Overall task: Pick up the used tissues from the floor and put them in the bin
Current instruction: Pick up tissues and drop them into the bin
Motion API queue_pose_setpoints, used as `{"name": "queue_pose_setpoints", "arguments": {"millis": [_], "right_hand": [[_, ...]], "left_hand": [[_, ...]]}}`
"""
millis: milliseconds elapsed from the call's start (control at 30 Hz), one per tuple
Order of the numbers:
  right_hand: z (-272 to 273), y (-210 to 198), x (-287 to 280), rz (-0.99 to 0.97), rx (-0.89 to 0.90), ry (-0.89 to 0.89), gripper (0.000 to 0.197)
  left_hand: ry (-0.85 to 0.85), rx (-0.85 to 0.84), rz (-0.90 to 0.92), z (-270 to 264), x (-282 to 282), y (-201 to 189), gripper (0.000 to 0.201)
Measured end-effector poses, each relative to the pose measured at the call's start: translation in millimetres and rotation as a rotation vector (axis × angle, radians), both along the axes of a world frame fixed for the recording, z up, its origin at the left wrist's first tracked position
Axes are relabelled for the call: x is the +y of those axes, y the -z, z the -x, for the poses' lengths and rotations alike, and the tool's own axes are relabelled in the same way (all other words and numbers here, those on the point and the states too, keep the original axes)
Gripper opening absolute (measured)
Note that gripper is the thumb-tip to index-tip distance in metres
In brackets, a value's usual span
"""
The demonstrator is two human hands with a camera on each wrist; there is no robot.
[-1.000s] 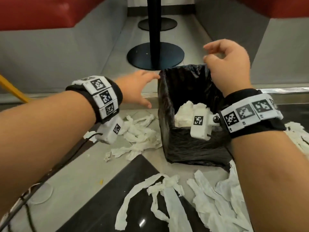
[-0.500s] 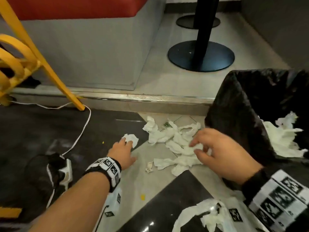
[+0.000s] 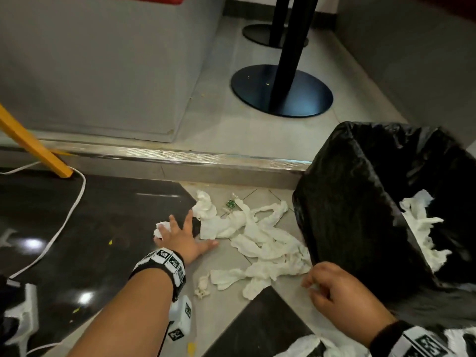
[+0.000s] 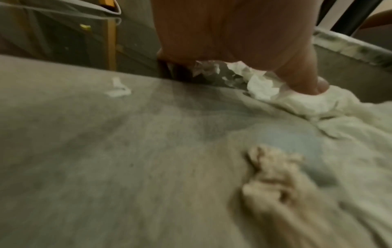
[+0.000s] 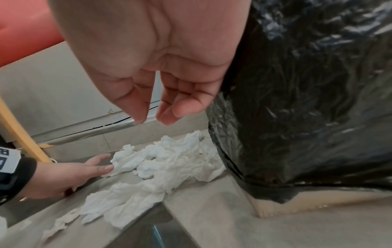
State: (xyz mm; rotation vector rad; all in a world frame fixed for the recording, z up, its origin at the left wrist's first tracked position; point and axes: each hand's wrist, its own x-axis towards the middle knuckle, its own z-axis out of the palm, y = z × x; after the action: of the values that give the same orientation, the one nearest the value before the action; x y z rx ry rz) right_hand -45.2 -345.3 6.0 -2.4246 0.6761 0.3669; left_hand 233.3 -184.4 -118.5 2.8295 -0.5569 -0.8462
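Observation:
A tangle of white used tissues point(image 3: 260, 238) point(image 5: 169, 161) lies on the floor left of the bin point(image 3: 355, 202) point(image 5: 307, 100). The bin wears a black liner and holds more tissues point(image 3: 419, 222). My left hand point(image 3: 185, 233) point(image 5: 70, 174) lies flat on the floor with fingers spread. Its outer fingers touch a small crumpled tissue ball point(image 3: 161, 228), and its forefinger reaches the tangle's left edge. My right hand point(image 3: 332, 292) point(image 5: 161, 107) hovers by the bin's near corner, fingers loosely curled and holding nothing. A small scrap point(image 3: 202, 289) lies near my left wrist.
A metal-edged step point(image 3: 180, 153) runs behind the tissues, with a black table pedestal point(image 3: 280, 91) and a grey bench base point(image 3: 103, 73) above it. A yellow leg point(image 3: 36, 153) and white cable point(image 3: 69, 215) are at the left. More tissue point(image 3: 304, 346) lies by my right wrist.
My right hand has drawn back from the tissue tangle to the bin's near corner. My left hand has spread flat, reaching from the small tissue ball toward the tangle.

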Motion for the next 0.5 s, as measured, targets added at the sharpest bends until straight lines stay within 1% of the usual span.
{"name": "queue_pose_setpoints", "arguments": {"millis": [67,133,200,300,333,400,467,500], "right_hand": [[3,5,0,-0.024,0.002,0.005,0.024],[5,11,0,-0.032,0.004,-0.002,0.027],[5,17,2,-0.033,0.012,0.004,0.027],[-1,23,4,-0.026,0.033,0.012,0.021],[-4,25,4,-0.022,0.029,0.011,0.021],[-12,30,0,0.015,-0.003,0.016,0.021],[-23,40,-6,0.093,-0.036,0.044,0.025],[-29,47,-7,0.127,-0.038,0.073,0.035]], "left_hand": [[0.113,-0.012,0.055,5,-6,9,0.115],[0.234,-0.019,0.066,12,-13,13,0.107],[0.295,-0.032,0.047,17,-19,14,0.090],[0.328,-0.113,0.088,26,-25,16,0.055],[0.336,-0.156,0.137,29,-24,16,0.044],[0.366,-0.204,0.293,35,-18,21,0.024],[0.371,-0.161,0.423,42,-10,26,0.008],[0.361,-0.131,0.459,46,-5,28,0.006]]}}
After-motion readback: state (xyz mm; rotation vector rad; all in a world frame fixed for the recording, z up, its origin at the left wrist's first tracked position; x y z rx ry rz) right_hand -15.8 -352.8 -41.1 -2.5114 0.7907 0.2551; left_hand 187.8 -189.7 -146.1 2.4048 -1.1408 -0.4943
